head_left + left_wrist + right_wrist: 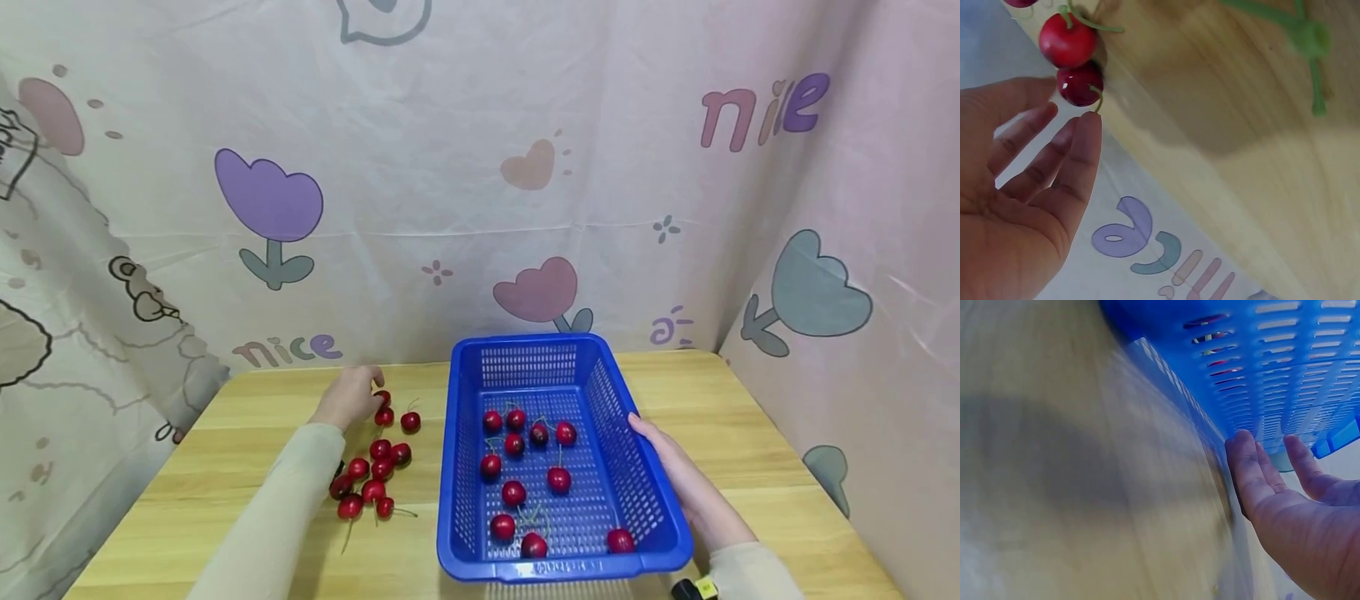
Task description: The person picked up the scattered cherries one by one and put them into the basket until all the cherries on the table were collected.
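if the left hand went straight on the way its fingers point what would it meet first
Likely the dark cherry nearest the left hand, then the brighter red cherry beyond it; whether hand and cherry touch is unclear.

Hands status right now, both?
Left hand: open, fingertips at a dark red cherry, no grip visible.
Right hand: open, fingers against the side of the blue basket.
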Motion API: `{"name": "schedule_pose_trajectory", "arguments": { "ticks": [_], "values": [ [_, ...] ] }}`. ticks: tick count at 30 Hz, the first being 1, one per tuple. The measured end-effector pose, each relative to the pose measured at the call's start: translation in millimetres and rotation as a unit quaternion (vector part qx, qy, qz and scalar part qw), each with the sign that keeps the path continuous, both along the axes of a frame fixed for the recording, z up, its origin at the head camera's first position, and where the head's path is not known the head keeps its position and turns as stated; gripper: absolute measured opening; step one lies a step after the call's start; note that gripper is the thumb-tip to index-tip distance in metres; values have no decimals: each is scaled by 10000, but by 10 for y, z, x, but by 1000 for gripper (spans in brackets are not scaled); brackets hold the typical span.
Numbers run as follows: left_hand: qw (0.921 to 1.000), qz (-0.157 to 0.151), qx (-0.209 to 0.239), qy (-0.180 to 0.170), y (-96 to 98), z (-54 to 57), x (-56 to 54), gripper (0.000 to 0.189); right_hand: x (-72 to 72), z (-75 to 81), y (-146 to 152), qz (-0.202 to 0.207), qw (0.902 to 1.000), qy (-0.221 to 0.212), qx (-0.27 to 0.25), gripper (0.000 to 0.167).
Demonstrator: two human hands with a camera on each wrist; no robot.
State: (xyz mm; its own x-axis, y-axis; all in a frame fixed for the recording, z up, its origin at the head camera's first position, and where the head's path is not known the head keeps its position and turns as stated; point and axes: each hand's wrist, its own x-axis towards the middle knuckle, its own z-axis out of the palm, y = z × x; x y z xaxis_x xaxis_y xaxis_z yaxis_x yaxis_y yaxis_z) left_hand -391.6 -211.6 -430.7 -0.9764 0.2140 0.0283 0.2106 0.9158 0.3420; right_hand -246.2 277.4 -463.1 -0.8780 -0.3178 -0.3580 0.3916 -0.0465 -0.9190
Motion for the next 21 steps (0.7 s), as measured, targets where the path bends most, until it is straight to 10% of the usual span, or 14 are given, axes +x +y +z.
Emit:
{"name": "schedule_pose_trajectory", "arguments": {
  "ticks": [21],
  "values": [
    [9996,43,14,-283,3,-92,-79,38,-4,-16,15,-78,9999,135,55,91]
  ]
}}
